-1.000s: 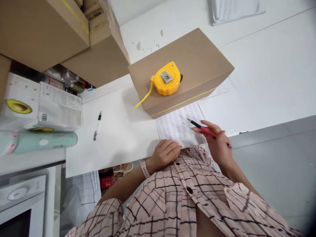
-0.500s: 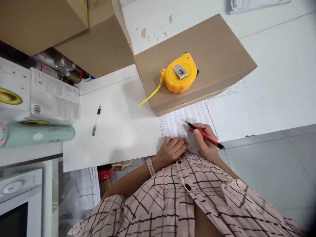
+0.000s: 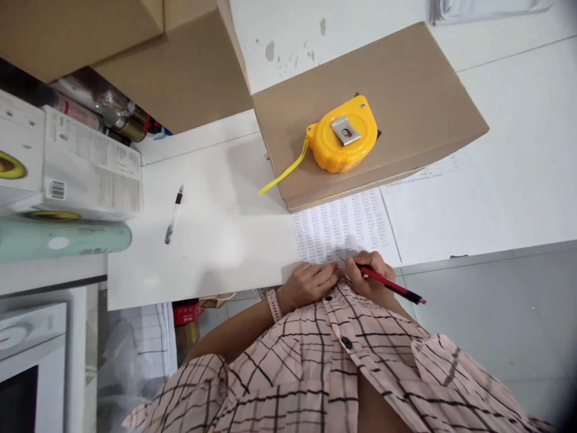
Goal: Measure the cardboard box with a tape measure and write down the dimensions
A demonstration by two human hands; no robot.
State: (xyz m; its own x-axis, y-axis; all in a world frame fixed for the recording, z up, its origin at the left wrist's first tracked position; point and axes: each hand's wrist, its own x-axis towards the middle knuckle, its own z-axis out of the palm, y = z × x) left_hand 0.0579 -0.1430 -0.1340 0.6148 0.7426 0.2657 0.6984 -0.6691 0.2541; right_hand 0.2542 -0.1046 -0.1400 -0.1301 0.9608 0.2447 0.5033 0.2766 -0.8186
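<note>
My right hand (image 3: pixel 373 282) is closed around a red and black pen (image 3: pixel 383 280). The pen's tip points left, close to the lower part of a sheet of paper (image 3: pixel 340 225) filled with columns of small writing; whether it touches is unclear. My left hand (image 3: pixel 311 284) lies flat with its fingers on the sheet's near edge, just left of the pen tip. A cardboard box (image 3: pixel 419 90) stands at the sheet's far end and hides part of it. On top of the box rests a yellow tape measure (image 3: pixel 345 135) with a yellow strap.
A clear pen with a black grip (image 3: pixel 174 213) lies on the white table (image 3: pixel 225 234). Larger cardboard boxes (image 3: pixel 184 78), a white carton (image 3: pixel 92 162) and a mint-green bottle (image 3: pixel 67 239) are at the left. More paper (image 3: pixel 469 210) lies to the right.
My right hand has moved down the sheet toward me, bringing the pen tip beside my left fingers. My left hand stays on the near edge. The view has shifted slightly.
</note>
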